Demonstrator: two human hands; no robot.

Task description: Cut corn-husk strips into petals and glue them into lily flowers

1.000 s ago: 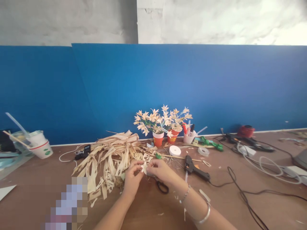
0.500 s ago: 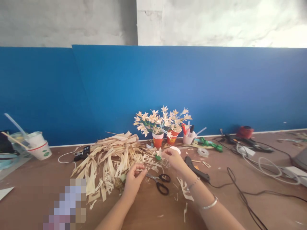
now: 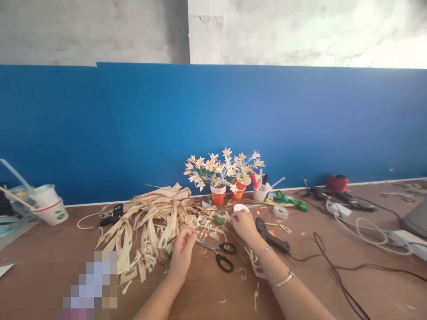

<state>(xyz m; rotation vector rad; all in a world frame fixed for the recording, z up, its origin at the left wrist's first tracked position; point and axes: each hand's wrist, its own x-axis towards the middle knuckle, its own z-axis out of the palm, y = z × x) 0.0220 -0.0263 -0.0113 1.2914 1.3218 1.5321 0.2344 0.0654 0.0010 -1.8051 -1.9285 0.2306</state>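
My left hand (image 3: 182, 254) hovers over the front edge of the dried husk pile (image 3: 167, 211), thumb and forefinger pinched; what sits between them is too small to make out. Just right of it lies a pair of black-handled scissors (image 3: 216, 250), blades pointing left. My right hand (image 3: 245, 227) is beyond the scissors, its fingertips pressed together on something I cannot make out. A small green piece (image 3: 218, 219) lies left of those fingertips, and a white disc (image 3: 240, 207) is partly behind the hand. Cream husk flowers (image 3: 211, 165) stand in red paper cups (image 3: 218, 198) behind.
Right of my forearm lies a black glue gun (image 3: 274, 241) with its cable. Beyond it are a clear tape roll (image 3: 280, 213), green ribbon (image 3: 290, 200) and a pen cup (image 3: 259, 194). White cords (image 3: 373, 242) cross the right side. A paper cup (image 3: 53, 212) stands far left.
My right hand has shifted slightly right and down, and the pale petal-like piece at its fingertips no longer shows clearly. My left hand stays pinched nearly in place. The view has shifted slightly.
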